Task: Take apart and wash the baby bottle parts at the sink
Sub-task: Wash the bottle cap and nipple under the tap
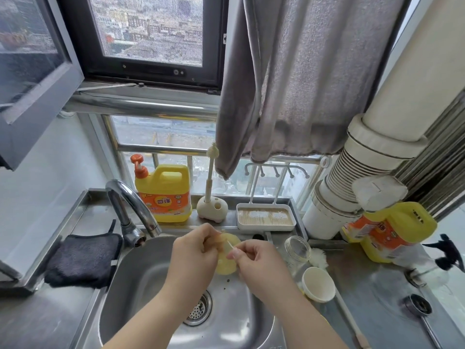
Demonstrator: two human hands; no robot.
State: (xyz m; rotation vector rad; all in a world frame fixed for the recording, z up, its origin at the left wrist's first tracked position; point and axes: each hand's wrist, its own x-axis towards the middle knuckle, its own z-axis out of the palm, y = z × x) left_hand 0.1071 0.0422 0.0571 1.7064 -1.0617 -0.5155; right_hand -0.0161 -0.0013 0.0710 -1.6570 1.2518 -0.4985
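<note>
Over the steel sink (pixel 141 285) my left hand (pixel 195 250) grips a pale yellow silicone nipple piece (pixel 226 265) by its upper edge. My right hand (pixel 256 260) pinches a thin straw-like part (pixel 229 245) that sticks out of the yellow piece. The clear bottle body (pixel 298 249) lies on its side on the counter right of the sink. A cream bottle cap (pixel 318 284) sits open side up in front of it, beside a long-handled brush (pixel 349 316).
The faucet (pixel 130 205) arches over the sink's left rear; no water is visible. A yellow dish soap jug (pixel 166 195), a small brush in a holder (pixel 211 197) and a white drying rack (pixel 265 217) line the back ledge. A dark cloth (pixel 83 260) lies left; another soap jug (pixel 387 230) stands right.
</note>
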